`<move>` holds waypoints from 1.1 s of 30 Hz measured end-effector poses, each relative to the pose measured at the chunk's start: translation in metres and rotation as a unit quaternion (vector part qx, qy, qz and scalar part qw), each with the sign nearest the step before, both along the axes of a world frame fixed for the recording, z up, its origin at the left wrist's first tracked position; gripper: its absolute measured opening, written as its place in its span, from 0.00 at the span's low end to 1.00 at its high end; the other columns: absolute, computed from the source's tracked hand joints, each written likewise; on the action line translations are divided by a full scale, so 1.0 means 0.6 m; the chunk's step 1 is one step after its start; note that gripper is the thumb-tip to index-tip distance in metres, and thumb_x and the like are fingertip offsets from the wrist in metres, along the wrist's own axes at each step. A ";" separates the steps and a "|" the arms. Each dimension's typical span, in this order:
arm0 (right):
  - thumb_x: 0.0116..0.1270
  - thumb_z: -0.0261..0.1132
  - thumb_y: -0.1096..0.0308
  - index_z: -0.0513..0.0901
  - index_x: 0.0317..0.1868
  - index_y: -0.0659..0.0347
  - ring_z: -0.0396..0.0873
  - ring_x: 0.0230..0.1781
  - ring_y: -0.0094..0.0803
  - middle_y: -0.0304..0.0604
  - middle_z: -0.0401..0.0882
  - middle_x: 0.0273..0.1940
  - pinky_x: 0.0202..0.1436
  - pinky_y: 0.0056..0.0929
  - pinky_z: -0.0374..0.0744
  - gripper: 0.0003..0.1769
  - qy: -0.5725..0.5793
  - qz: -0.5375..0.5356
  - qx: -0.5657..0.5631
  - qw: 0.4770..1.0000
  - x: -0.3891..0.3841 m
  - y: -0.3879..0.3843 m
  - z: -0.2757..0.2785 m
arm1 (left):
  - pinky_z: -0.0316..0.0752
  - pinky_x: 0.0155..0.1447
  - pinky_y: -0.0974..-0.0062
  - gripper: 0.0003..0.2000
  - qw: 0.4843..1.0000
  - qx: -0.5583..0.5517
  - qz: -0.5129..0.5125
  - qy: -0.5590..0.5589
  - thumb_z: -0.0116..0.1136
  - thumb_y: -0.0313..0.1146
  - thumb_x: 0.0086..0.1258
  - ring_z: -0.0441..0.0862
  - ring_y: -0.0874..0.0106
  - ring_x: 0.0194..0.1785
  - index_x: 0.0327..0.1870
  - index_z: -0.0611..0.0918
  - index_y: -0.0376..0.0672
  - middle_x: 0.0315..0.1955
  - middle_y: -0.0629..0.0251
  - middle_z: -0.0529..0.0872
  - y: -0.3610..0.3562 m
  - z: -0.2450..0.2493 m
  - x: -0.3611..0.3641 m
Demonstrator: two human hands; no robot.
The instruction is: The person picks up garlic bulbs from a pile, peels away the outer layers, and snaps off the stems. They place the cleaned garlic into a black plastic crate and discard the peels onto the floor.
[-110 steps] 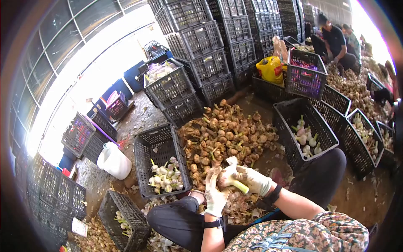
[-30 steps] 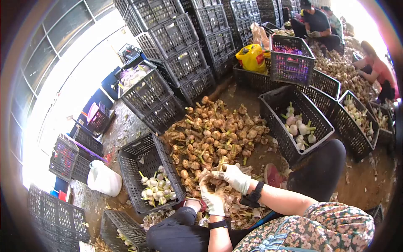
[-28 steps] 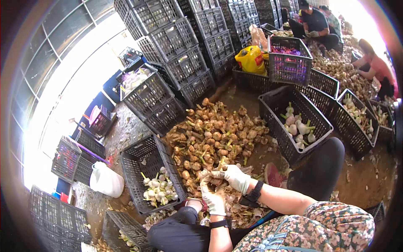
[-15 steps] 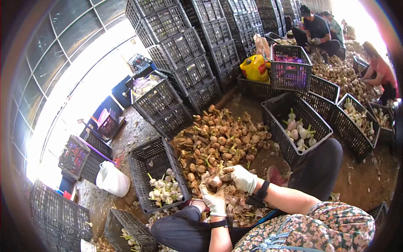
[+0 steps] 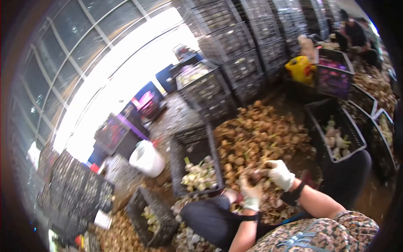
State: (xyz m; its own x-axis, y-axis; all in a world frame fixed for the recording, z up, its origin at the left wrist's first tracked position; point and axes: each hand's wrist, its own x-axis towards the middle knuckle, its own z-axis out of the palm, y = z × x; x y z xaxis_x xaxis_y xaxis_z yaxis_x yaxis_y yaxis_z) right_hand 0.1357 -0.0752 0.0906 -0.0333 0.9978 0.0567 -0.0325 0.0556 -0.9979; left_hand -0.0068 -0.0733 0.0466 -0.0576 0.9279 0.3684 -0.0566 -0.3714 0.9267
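Note:
My left hand, in a soiled white glove, is closed around a brownish garlic bulb in front of my lap. My right hand, gloved too, is closed at the bulb's right side, its fingers curled towards it. Motion blur hides the fine detail of both grips. Just beyond the hands spreads a heap of untrimmed brown garlic. Left of the heap, a black crate holds cleaned white garlic bulbs. Peeled skins lie on the ground below my hands.
At my right knee stands another black crate with some white garlic. Tall crate stacks rise behind the heap. A white bucket and a smaller crate are on the left. A co-worker sits at the far right.
The view has swung left, so everything sits farther right in the picture and is blurred. Both hands stay together at the garlic bulb.

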 end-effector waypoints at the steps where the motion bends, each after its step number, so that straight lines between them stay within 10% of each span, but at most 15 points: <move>1: 0.62 0.68 0.73 0.85 0.47 0.67 0.81 0.34 0.25 0.46 0.88 0.38 0.44 0.30 0.81 0.13 0.083 0.005 -0.039 0.996 -0.005 0.001 0.002 | 0.73 0.64 0.72 0.32 0.999 -0.007 -0.016 -0.037 0.69 0.11 0.55 0.78 0.74 0.55 0.62 0.74 0.44 0.50 0.69 0.80 0.013 -0.003 -0.007; 5: 0.46 0.53 0.86 0.83 0.48 0.66 0.83 0.39 0.36 0.48 0.86 0.41 0.48 0.33 0.80 0.27 -0.115 0.004 0.201 0.973 0.037 0.011 -0.056 | 0.73 0.62 0.78 0.24 0.961 -0.133 -0.126 -0.206 0.67 0.22 0.67 0.80 0.76 0.52 0.64 0.74 0.39 0.53 0.69 0.83 -0.017 0.017 -0.015; 9: 0.44 0.54 0.87 0.82 0.48 0.65 0.79 0.49 0.41 0.49 0.81 0.48 0.54 0.32 0.76 0.27 -0.078 0.090 0.239 0.964 0.065 0.028 -0.071 | 0.76 0.62 0.69 0.21 0.881 -0.243 -0.218 -0.343 0.63 0.33 0.74 0.82 0.69 0.53 0.65 0.74 0.39 0.51 0.62 0.84 -0.021 0.031 -0.015; 11: 0.45 0.54 0.87 0.82 0.48 0.66 0.78 0.48 0.43 0.50 0.79 0.45 0.53 0.34 0.76 0.27 -0.140 0.057 0.198 0.969 0.062 0.012 -0.042 | 0.75 0.64 0.65 0.23 0.872 -0.270 -0.237 -0.332 0.61 0.40 0.76 0.80 0.68 0.57 0.66 0.74 0.39 0.54 0.62 0.83 -0.021 0.028 -0.019; 13: 0.57 0.62 0.83 0.83 0.49 0.67 0.78 0.45 0.42 0.49 0.76 0.40 0.49 0.34 0.76 0.18 -0.248 -0.025 0.215 0.944 0.037 -0.024 0.005 | 0.74 0.65 0.68 0.29 0.968 -0.175 -0.135 -0.120 0.68 0.44 0.70 0.79 0.69 0.58 0.66 0.74 0.37 0.57 0.64 0.81 -0.017 0.025 0.002; 16: 0.63 0.67 0.77 0.83 0.48 0.67 0.80 0.42 0.38 0.47 0.79 0.41 0.48 0.31 0.76 0.12 -0.223 -0.016 0.221 0.949 0.036 -0.023 -0.010 | 0.82 0.45 0.73 0.24 0.968 -0.180 -0.137 -0.108 0.71 0.37 0.68 0.81 0.76 0.45 0.61 0.77 0.39 0.46 0.68 0.83 -0.024 0.034 -0.004; 19: 0.71 0.65 0.74 0.84 0.46 0.65 0.81 0.35 0.25 0.34 0.82 0.39 0.44 0.24 0.79 0.06 0.137 0.070 -0.031 0.988 0.045 -0.018 -0.026 | 0.82 0.40 0.76 0.22 0.916 -0.224 -0.252 -0.217 0.72 0.29 0.66 0.82 0.76 0.43 0.59 0.77 0.36 0.45 0.68 0.83 -0.009 0.009 -0.034; 22: 0.73 0.62 0.74 0.84 0.46 0.65 0.80 0.36 0.24 0.34 0.81 0.39 0.41 0.22 0.80 0.06 0.196 0.057 -0.056 0.977 0.041 -0.025 -0.053 | 0.83 0.39 0.75 0.22 0.939 -0.104 -0.278 -0.175 0.69 0.28 0.67 0.84 0.73 0.41 0.60 0.77 0.37 0.47 0.63 0.84 0.001 0.008 -0.035; 25: 0.75 0.60 0.73 0.80 0.56 0.64 0.84 0.33 0.31 0.42 0.84 0.38 0.36 0.27 0.86 0.12 0.678 -0.080 -0.212 0.699 0.093 0.039 -0.165 | 0.83 0.37 0.75 0.23 0.891 -0.199 -0.350 -0.210 0.67 0.26 0.66 0.85 0.68 0.38 0.62 0.76 0.38 0.49 0.55 0.84 -0.028 0.070 -0.038; 27: 0.76 0.57 0.74 0.76 0.63 0.64 0.87 0.35 0.37 0.49 0.85 0.42 0.34 0.34 0.88 0.17 0.271 -0.100 -0.150 0.946 0.153 0.012 -0.120 | 0.84 0.35 0.76 0.25 0.899 -0.208 -0.296 -0.247 0.66 0.24 0.66 0.86 0.65 0.36 0.64 0.74 0.39 0.50 0.50 0.84 -0.033 0.067 -0.042; 29: 0.76 0.61 0.68 0.70 0.70 0.66 0.87 0.47 0.37 0.52 0.83 0.51 0.46 0.38 0.88 0.25 0.035 -0.083 -0.160 0.983 0.138 -0.026 -0.064 | 0.84 0.34 0.76 0.22 0.936 -0.164 -0.258 -0.173 0.62 0.24 0.69 0.86 0.65 0.38 0.65 0.74 0.40 0.51 0.52 0.83 -0.030 0.055 -0.032; 32: 0.76 0.63 0.64 0.70 0.70 0.66 0.81 0.57 0.27 0.37 0.82 0.56 0.59 0.30 0.81 0.27 0.134 0.091 -0.052 0.985 0.093 -0.042 -0.054 | 0.86 0.48 0.69 0.20 0.949 -0.146 -0.179 -0.213 0.65 0.21 0.66 0.85 0.67 0.47 0.59 0.77 0.43 0.50 0.60 0.84 -0.021 0.046 -0.006; 33: 0.74 0.65 0.65 0.72 0.69 0.64 0.82 0.56 0.27 0.39 0.82 0.57 0.59 0.29 0.81 0.26 0.341 0.144 -0.163 0.915 0.049 -0.054 -0.013 | 0.85 0.52 0.67 0.18 0.848 -0.290 -0.233 -0.377 0.65 0.19 0.66 0.85 0.68 0.49 0.56 0.81 0.41 0.50 0.59 0.84 0.009 0.015 -0.020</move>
